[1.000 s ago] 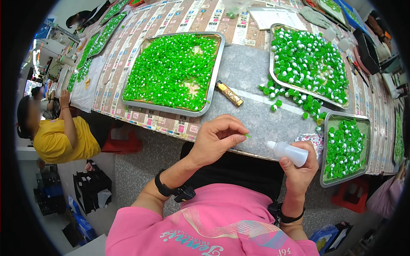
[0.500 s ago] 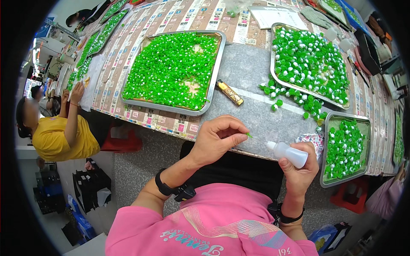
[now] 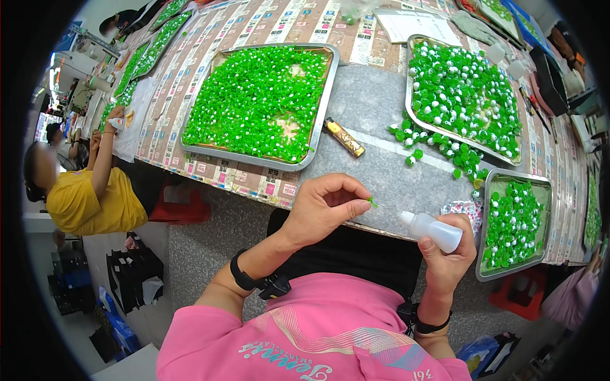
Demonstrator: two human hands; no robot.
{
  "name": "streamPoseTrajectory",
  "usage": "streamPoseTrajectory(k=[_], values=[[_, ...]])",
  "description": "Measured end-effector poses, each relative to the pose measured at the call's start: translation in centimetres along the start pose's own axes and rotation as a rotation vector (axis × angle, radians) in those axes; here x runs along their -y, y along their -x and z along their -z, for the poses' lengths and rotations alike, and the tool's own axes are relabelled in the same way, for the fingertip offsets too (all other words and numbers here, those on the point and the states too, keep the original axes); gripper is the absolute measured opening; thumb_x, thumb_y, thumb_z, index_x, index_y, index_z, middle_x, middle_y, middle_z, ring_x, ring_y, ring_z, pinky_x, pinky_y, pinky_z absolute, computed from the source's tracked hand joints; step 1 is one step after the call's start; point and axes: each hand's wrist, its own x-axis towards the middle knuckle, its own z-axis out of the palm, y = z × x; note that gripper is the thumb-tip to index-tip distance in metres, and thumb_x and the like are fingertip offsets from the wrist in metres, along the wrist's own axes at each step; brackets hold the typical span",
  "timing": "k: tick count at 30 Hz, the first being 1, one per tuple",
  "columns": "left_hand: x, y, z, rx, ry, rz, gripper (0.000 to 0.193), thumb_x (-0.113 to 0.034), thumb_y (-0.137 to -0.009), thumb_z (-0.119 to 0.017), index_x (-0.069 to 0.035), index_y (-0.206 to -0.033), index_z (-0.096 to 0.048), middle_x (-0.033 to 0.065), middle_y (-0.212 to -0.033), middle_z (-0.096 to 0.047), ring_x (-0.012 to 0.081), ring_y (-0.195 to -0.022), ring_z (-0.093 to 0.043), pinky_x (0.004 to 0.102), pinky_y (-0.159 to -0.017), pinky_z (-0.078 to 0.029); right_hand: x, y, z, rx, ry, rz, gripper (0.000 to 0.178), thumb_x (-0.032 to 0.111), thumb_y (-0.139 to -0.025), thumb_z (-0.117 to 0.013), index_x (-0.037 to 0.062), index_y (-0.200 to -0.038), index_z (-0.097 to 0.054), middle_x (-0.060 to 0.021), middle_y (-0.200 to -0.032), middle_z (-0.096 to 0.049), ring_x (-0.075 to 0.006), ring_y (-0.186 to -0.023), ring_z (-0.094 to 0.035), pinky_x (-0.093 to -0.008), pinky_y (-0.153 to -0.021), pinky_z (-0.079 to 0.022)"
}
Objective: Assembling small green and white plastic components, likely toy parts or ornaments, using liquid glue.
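Between thumb and forefinger, my left hand (image 3: 327, 206) pinches a small green plastic piece (image 3: 372, 202) above the table's near edge. My right hand (image 3: 450, 251) is wrapped round a translucent white squeeze bottle (image 3: 435, 230). The bottle lies tilted, its narrow tip pointing left toward the green piece, with a gap between them. Beyond my left hand is a large metal tray (image 3: 254, 162) full of small green pieces with white dots. Right of my right hand stands a smaller metal tray (image 3: 541, 254) holding green pieces with white balls.
A gold and black tube-like packet (image 3: 345, 138) lies on the grey work mat (image 3: 362, 95). At the far right another metal tray (image 3: 408, 82) is heaped with green and white pieces, some spilled beside it (image 3: 445, 146). A patterned cloth (image 3: 467, 211) lies by the small tray. A person in yellow (image 3: 98, 200) works at left.
My hands hold nearly the same pose; the bottle has shifted very slightly right. The person in yellow has moved their hands, one now raised holding something white.
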Motion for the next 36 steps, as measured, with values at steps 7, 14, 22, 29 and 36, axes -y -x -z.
streamPoseTrajectory(k=[7, 14, 22, 29, 36], values=[[-0.82, 0.10, 0.19, 0.038, 0.231, 0.222, 0.015, -0.006, -0.084, -0.066, 0.001, -0.096, -0.061, 0.0072, -0.084, -0.064, 0.0123, -0.074, -0.064, 0.0233, -0.070, -0.054, 0.20, -0.02, -0.17, -0.032, -0.063, -0.009, 0.041, 0.027, -0.067, -0.084, 0.0028, -0.090, -0.060, -0.0013, -0.083, -0.052, -0.0106, -0.073, -0.049, -0.0228, -0.065, -0.040], [-0.66, -0.08, 0.32, 0.050, 0.316, 0.326, 0.015, -0.008, -0.086, -0.065, 0.000, -0.097, -0.060, 0.0095, -0.088, -0.065, 0.0123, -0.072, -0.064, 0.0249, -0.067, -0.055, 0.10, -0.04, -0.42, -0.055, -0.077, -0.033, 0.040, 0.027, -0.068, -0.083, 0.0030, -0.090, -0.061, -0.0010, -0.083, -0.052, -0.0101, -0.074, -0.049, -0.0231, -0.065, -0.040], [-0.20, -0.14, 0.47, 0.054, 0.358, 0.328, 0.014, -0.008, -0.086, -0.063, -0.001, -0.098, -0.059, 0.0099, -0.089, -0.066, 0.0121, -0.071, -0.064, 0.0254, -0.067, -0.055, -0.13, -0.05, -0.37, -0.053, -0.066, -0.038, 0.039, 0.026, -0.068, -0.083, 0.0030, -0.090, -0.061, -0.0012, -0.084, -0.052, -0.0106, -0.074, -0.049, -0.0233, -0.066, -0.040], [-0.23, -0.15, 0.49, 0.062, 0.349, 0.324, 0.014, -0.008, -0.086, -0.064, -0.001, -0.097, -0.059, 0.0102, -0.088, -0.066, 0.0124, -0.071, -0.064, 0.0248, -0.066, -0.055, -0.23, -0.10, -0.35, -0.040, -0.057, -0.048, 0.039, 0.025, -0.068, -0.084, 0.0026, -0.090, -0.061, -0.0020, -0.084, -0.052, -0.0110, -0.075, -0.049, -0.0233, -0.066, -0.040], [-0.24, -0.14, 0.49, 0.067, 0.339, 0.318, 0.014, -0.008, -0.086, -0.064, 0.000, -0.097, -0.059, 0.0110, -0.088, -0.066, 0.0125, -0.071, -0.064, 0.0246, -0.066, -0.055, -0.34, -0.10, -0.40, -0.019, -0.027, -0.031, 0.040, 0.026, -0.067, -0.083, 0.0022, -0.090, -0.060, -0.0027, -0.084, -0.053, -0.0116, -0.074, -0.050, -0.0238, -0.066, -0.040]])
